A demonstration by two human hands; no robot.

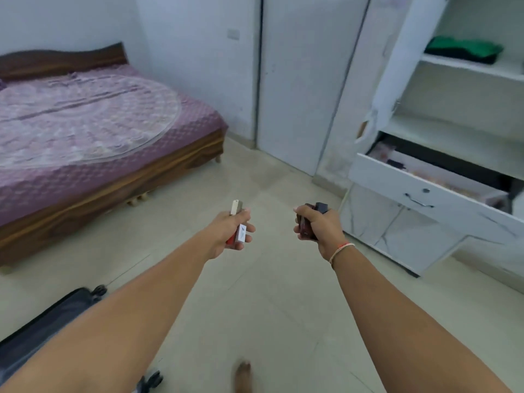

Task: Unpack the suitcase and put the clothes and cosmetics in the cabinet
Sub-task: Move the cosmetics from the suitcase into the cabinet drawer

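Cosmetics are held in both hands, out in front of the body above the pale tiled floor (269, 293). A red bottle with a pale gold cap and a white label (237, 228) is gripped in the left hand (230, 232), whose fingers are curled round its lower part while the cap sticks out above the thumb. A dark bottle with a black cap (312, 219) is clasped in the right hand (317, 224), the fingers wrapped tightly round it so that only the cap and a dark reddish edge are seen. A thin orange thread band (341, 251) is worn on the right wrist. The white cabinet (397, 80) stands to the right with its door swung wide; a folded green and black garment (465, 49) lies on its upper shelf. Below the shelves, a drawer (425, 191) is pulled out, and some blurred items can be made out inside, though what they are cannot be told. The dark suitcase (42, 330) lies on the floor at lower left, partly hidden behind the left forearm, with its wheels showing. A bed with a purple patterned cover (93, 120) is set against the far wall at left. A bare foot (243, 375) is seen at the bottom edge.
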